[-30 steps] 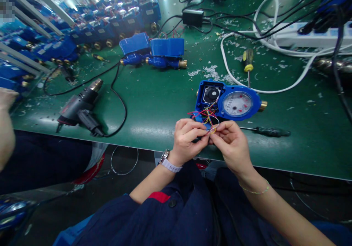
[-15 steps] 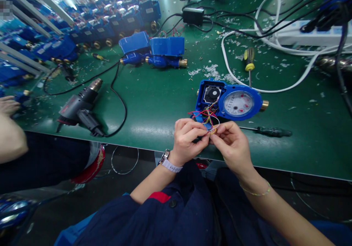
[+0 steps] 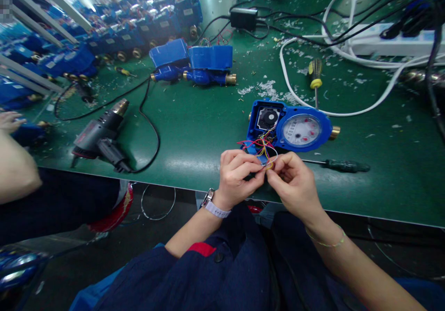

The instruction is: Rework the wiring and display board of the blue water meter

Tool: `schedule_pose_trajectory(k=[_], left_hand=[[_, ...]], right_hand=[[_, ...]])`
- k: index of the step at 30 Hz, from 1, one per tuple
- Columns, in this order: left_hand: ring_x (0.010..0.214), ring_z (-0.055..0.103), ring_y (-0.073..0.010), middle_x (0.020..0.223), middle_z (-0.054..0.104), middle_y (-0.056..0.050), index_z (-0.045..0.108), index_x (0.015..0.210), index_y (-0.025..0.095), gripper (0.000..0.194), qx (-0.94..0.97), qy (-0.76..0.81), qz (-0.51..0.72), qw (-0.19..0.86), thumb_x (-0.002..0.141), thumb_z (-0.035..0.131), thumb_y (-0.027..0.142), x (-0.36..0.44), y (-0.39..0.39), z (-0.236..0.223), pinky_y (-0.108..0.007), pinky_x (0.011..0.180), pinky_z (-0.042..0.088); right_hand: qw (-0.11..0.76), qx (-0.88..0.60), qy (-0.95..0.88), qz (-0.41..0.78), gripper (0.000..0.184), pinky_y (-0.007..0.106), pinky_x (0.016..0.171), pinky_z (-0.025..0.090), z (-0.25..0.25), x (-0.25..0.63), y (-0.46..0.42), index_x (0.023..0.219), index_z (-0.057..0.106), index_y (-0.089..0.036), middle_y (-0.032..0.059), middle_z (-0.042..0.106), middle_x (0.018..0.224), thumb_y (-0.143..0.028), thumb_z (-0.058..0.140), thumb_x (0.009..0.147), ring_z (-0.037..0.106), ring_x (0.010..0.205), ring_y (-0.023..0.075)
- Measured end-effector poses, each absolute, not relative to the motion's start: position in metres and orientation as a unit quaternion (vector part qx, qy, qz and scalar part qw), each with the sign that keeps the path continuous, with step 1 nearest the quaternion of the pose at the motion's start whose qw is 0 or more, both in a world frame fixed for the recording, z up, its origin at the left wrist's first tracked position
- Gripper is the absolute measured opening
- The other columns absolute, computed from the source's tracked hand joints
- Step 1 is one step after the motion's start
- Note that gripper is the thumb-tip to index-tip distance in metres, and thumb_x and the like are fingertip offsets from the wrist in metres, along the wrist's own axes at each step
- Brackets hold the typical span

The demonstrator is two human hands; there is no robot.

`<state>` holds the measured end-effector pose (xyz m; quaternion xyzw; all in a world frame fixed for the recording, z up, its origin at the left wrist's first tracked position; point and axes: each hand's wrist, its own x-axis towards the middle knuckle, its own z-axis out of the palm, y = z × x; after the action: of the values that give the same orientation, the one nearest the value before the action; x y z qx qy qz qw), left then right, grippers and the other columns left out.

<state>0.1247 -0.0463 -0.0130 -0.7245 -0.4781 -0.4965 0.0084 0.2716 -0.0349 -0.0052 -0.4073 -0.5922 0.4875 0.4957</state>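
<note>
A blue water meter (image 3: 274, 126) lies on the green bench, its round dial facing up and the square housing beside the dial uncovered. Thin coloured wires (image 3: 264, 145) run out of that housing towards me. My left hand (image 3: 239, 176) is closed, thumb and fingertips pinching the wires near a small blue part. Close against it, my right hand (image 3: 294, 181) pinches the wire ends between thumb and forefinger. The fingers hide exactly which wires each hand has. Just right of my right hand lies a dark-handled screwdriver (image 3: 346, 166).
A heat gun (image 3: 100, 137) with a black cord lies left. Two blue meters (image 3: 210, 60) stand farther back, with rows of more meters (image 3: 156, 23) behind. A yellow screwdriver (image 3: 315, 75), white cable (image 3: 368, 109) and power strip (image 3: 385, 42) are right. A co-worker's arm (image 3: 15, 167) reaches in left.
My hands stay at the wires, with the right hand's fingers shifting very slightly. At the left, the co-worker's arm has moved a little, and the blue meter by that hand has shifted.
</note>
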Motion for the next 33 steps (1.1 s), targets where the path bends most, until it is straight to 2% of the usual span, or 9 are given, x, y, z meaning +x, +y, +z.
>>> schedule_pose_trajectory(k=[8, 10, 12, 14, 17, 24, 28, 33], left_hand=[[0.083, 0.061, -0.0158, 0.078, 0.073, 0.002, 0.064, 0.074, 0.022, 0.008, -0.723, -0.487, -0.49, 0.014, 0.08, 0.069, 0.019, 0.126, -0.046, -0.011, -0.034, 0.081, 0.046], [0.083, 0.06, -0.0159, 0.078, 0.073, 0.002, 0.064, 0.074, 0.021, 0.008, -0.724, -0.487, -0.488, 0.012, 0.08, 0.069, 0.018, 0.126, -0.046, -0.011, -0.034, 0.081, 0.046], [0.083, 0.06, -0.0159, 0.079, 0.073, 0.002, 0.064, 0.075, 0.021, 0.008, -0.723, -0.487, -0.489, 0.01, 0.08, 0.069, 0.017, 0.126, -0.046, -0.012, -0.034, 0.082, 0.046], [0.082, 0.06, -0.0158, 0.078, 0.073, 0.001, 0.064, 0.075, 0.021, 0.007, -0.723, -0.485, -0.491, 0.01, 0.08, 0.068, 0.018, 0.126, -0.046, -0.011, -0.034, 0.081, 0.046], [0.082, 0.061, -0.0157, 0.078, 0.074, 0.001, 0.064, 0.075, 0.021, 0.007, -0.725, -0.485, -0.489, 0.009, 0.081, 0.067, 0.019, 0.125, -0.047, -0.011, -0.034, 0.081, 0.046], [0.082, 0.061, -0.0159, 0.079, 0.074, 0.001, 0.064, 0.075, 0.021, 0.007, -0.722, -0.493, -0.485, 0.009, 0.081, 0.067, 0.019, 0.125, -0.047, -0.012, -0.035, 0.082, 0.046], [0.082, 0.061, -0.0158, 0.079, 0.073, 0.001, 0.063, 0.074, 0.021, 0.007, -0.716, -0.494, -0.493, 0.005, 0.081, 0.065, 0.019, 0.126, -0.046, -0.012, -0.034, 0.082, 0.046], [0.083, 0.061, -0.0162, 0.079, 0.073, 0.0, 0.063, 0.075, 0.021, 0.008, -0.715, -0.498, -0.491, -0.005, 0.083, 0.064, 0.022, 0.125, -0.046, -0.012, -0.035, 0.082, 0.047]], right_hand=[[0.439, -0.386, -0.761, 0.282, 0.017, 0.025, 0.057, 0.039, 0.003, 0.28, -0.032, 0.075, 0.043, -0.021, -0.0006, 0.054, 0.072, -0.007, 0.051, 0.08, 0.055, 0.067, 0.013], [0.436, -0.383, -0.769, 0.267, 0.017, 0.025, 0.058, 0.04, 0.004, 0.28, -0.032, 0.075, 0.044, -0.021, -0.0004, 0.054, 0.072, -0.007, 0.051, 0.079, 0.055, 0.066, 0.0132], [0.436, -0.403, -0.738, 0.322, 0.015, 0.026, 0.059, 0.041, 0.004, 0.28, -0.031, 0.074, 0.045, -0.021, 0.0002, 0.055, 0.073, -0.01, 0.052, 0.079, 0.055, 0.067, 0.0136], [0.435, -0.422, -0.669, 0.43, 0.013, 0.025, 0.058, 0.043, 0.003, 0.279, -0.03, 0.074, 0.044, -0.021, 0.0003, 0.057, 0.074, -0.016, 0.055, 0.078, 0.056, 0.066, 0.0137], [0.43, -0.428, -0.584, 0.539, 0.017, 0.024, 0.056, 0.045, 0.001, 0.278, -0.029, 0.073, 0.043, -0.022, 0.0002, 0.058, 0.074, -0.023, 0.06, 0.074, 0.056, 0.064, 0.0133], [0.413, -0.474, -0.642, 0.439, 0.011, 0.026, 0.06, 0.043, 0.005, 0.279, -0.032, 0.074, 0.045, -0.021, -0.0001, 0.056, 0.073, -0.019, 0.056, 0.073, 0.055, 0.066, 0.0131], [0.424, -0.477, -0.59, 0.496, 0.015, 0.024, 0.052, 0.042, 0.006, 0.287, -0.027, 0.074, 0.046, -0.021, -0.0012, 0.055, 0.07, -0.024, 0.06, 0.071, 0.052, 0.058, 0.0118], [0.396, -0.463, -0.582, 0.538, 0.02, 0.025, 0.055, 0.046, 0.005, 0.288, -0.026, 0.085, 0.06, -0.018, 0.0019, 0.061, 0.07, -0.035, 0.066, 0.076, 0.056, 0.06, 0.0136]])
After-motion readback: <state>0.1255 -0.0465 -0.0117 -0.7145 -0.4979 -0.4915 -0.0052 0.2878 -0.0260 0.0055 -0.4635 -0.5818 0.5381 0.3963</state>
